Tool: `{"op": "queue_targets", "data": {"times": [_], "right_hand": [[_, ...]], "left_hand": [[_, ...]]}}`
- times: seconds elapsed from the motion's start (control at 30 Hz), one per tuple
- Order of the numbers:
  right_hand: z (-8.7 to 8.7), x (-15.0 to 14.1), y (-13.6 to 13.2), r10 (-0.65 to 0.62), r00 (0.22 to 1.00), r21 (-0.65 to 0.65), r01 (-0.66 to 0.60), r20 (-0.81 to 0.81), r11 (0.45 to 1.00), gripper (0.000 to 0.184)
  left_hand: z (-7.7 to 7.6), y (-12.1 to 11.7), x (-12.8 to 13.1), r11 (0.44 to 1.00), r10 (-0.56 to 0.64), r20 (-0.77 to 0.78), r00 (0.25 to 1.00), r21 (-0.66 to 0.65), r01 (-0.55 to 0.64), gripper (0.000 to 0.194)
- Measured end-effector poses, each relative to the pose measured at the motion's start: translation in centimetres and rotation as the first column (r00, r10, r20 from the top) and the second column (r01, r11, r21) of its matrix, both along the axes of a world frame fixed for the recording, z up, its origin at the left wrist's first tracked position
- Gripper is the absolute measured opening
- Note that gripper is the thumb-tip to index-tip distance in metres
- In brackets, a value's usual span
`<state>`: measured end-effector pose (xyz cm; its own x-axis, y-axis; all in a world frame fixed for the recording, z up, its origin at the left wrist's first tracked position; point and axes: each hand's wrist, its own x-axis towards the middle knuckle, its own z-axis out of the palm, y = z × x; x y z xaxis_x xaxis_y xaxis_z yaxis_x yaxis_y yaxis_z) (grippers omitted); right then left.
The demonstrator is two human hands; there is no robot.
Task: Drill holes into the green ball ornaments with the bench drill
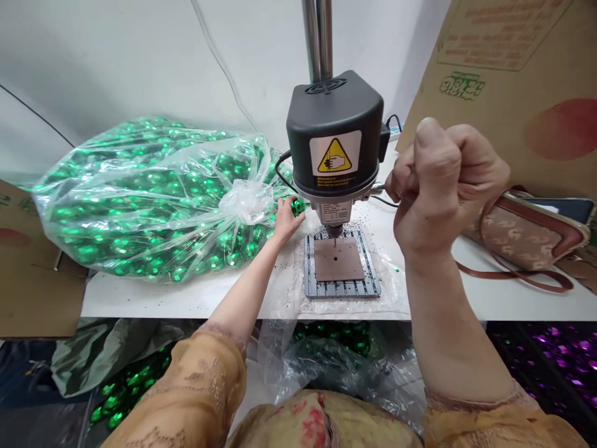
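A small black bench drill press stands in the middle, with a yellow warning label on its housing. Its bit hangs over a brown square board with a dark hole, lying on a slotted metal base. My right hand is closed in a fist around the feed lever at the machine's right side; most of the lever is hidden. Left of the machine, my left hand has its fingers curled round a shiny green faceted ball, beside the gathered end of a clear plastic bag.
The bag bulges with green balls. Dark crumbs dot the white table. Cardboard boxes flank both sides, and a brown patterned handbag lies at right. Below the table edge are more green balls and purple ones.
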<state>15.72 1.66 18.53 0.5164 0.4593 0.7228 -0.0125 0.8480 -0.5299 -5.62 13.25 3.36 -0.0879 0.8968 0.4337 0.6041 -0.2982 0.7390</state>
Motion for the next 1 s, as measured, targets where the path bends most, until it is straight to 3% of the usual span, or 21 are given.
{"op": "queue_targets", "data": {"times": [0.13,0.27,0.33,0.4,0.5,0.6,0.77,0.87,1.0], "right_hand": [[-0.2,0.1,0.2,0.027,1.000,0.033,-0.027,-0.011,0.999,0.049],[-0.2,0.0,0.1,0.019,0.999,0.027,-0.018,-0.026,0.999,0.052],[-0.1,-0.1,0.1,0.024,0.999,0.024,-0.023,-0.029,0.999,0.053],[-0.1,-0.1,0.0,0.027,0.999,0.013,-0.027,-0.022,1.000,0.054],[-0.1,0.0,-0.1,0.025,1.000,0.007,-0.025,-0.007,1.000,0.052],[-0.1,0.0,-0.1,0.046,0.999,0.038,-0.045,-0.017,0.998,0.051],[-0.1,0.0,0.1,0.077,0.996,0.071,-0.075,-0.032,0.995,0.052],[-0.3,0.0,0.1,0.077,0.997,0.055,-0.075,-0.026,0.996,0.052],[-0.5,0.1,0.1,0.088,0.996,0.038,-0.087,-0.025,0.995,0.052]], "left_hand": [[0.2,-3.6,-0.8,0.989,-0.084,0.321,0.943,-0.088,0.118,0.044],[0.2,-7.7,-0.4,0.919,-0.128,0.691,0.711,-0.187,0.347,0.048],[0.1,-9.2,0.0,0.879,-0.102,0.781,0.615,-0.219,0.424,0.048],[0.0,-10.3,0.5,0.854,-0.070,0.813,0.578,-0.250,0.456,0.051],[-0.3,-11.3,1.2,0.840,-0.034,0.819,0.573,-0.287,0.460,0.055],[-0.5,-11.8,1.8,0.864,-0.014,0.814,0.580,-0.282,0.417,0.057],[-1.3,-11.7,3.1,0.949,-0.043,0.691,0.722,-0.196,0.245,0.062],[-1.9,-11.5,4.0,0.951,-0.063,0.639,0.767,-0.194,0.240,0.063],[-2.7,-11.5,4.7,0.944,-0.094,0.633,0.769,-0.189,0.270,0.063]]}}
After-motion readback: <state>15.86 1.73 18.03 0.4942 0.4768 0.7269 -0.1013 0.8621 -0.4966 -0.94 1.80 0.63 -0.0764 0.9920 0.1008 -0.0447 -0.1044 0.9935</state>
